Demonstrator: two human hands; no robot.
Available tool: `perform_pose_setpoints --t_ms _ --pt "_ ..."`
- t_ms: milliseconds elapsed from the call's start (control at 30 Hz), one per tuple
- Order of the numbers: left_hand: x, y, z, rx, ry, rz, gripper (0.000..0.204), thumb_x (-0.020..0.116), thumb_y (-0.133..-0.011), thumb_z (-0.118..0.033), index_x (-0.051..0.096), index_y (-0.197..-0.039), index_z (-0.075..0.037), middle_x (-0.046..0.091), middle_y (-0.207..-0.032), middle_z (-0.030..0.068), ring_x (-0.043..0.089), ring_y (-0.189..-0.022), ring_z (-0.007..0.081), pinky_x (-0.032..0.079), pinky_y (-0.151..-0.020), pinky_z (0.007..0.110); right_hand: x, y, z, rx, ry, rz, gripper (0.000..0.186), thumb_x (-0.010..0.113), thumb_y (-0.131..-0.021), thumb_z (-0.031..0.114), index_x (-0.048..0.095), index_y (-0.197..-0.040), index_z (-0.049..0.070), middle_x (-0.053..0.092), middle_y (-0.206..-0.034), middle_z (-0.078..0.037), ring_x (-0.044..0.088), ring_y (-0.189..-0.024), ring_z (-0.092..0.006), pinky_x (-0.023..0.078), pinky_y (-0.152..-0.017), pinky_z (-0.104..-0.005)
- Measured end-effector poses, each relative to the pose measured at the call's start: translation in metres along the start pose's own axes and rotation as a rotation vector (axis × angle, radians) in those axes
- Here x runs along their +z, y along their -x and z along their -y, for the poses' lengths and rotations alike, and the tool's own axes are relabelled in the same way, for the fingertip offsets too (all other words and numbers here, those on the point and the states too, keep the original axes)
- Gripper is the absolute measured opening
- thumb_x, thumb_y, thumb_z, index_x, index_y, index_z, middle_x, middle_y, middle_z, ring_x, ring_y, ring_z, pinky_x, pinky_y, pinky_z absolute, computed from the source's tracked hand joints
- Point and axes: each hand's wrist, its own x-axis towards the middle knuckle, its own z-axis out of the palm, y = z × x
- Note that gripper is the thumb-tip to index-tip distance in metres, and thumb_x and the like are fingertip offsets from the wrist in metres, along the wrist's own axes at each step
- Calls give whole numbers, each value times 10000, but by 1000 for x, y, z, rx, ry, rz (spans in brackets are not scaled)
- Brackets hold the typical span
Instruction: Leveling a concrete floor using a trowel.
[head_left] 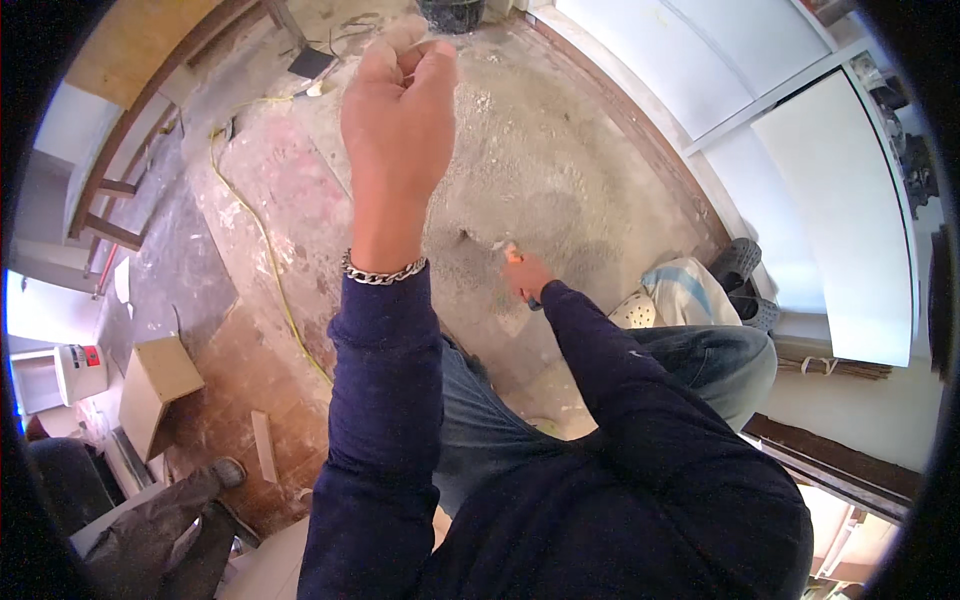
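My left hand point(400, 110) is raised high in front of me, with a chain bracelet at its wrist. Its fingers curl in toward the thumb; the fingertips are blurred, and I cannot make out what they hold, if anything. Lower and to the right, my right hand point(529, 274) is closed around a small hand tool point(512, 250) with an orange part at its far end and a dark part at its near end. The rest of that tool is hidden. Under both hands lies a rough, dusty grey floor point(480, 150) with darker damp-looking patches near the right hand.
A yellow cable point(262, 225) winds along the floor on the left. A black bucket point(452, 14) stands at the far edge. White panels point(840, 190) line the right, with dark clogs point(738, 262) and a whitish sack point(690, 290) beside my knee. Left are a wooden box point(158, 385) and white bucket point(80, 372).
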Motion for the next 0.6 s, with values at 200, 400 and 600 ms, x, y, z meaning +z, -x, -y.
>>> perform_pose_setpoints --t_ms 200,400,600 --pt "-2 -4 6 98 -65 -28 373 627 -860 -205 603 -1148 30 693 -956 102 629 -804 145 500 -732 280 -35 51 34 108 -664 177 170 594 -871 204 482 -776 119 476 -589 27 445 -419 -90 391 -382 -267" --pt "7 3 -1 79 7 -9 374 624 -862 -210 603 -1152 26 692 -960 109 631 -804 155 499 -737 283 -42 85 37 75 -1209 231 197 578 -903 272 487 -788 140 451 -574 48 434 -414 -85 401 -398 -264" --pt "-3 3 -3 -10 235 68 200 585 -900 -102 598 -1066 8 621 -886 24 550 -765 81 446 -681 227 19 124 23 110 -988 91 264 529 -942 362 490 -819 132 460 -592 24 442 -425 -119 404 -400 -282"
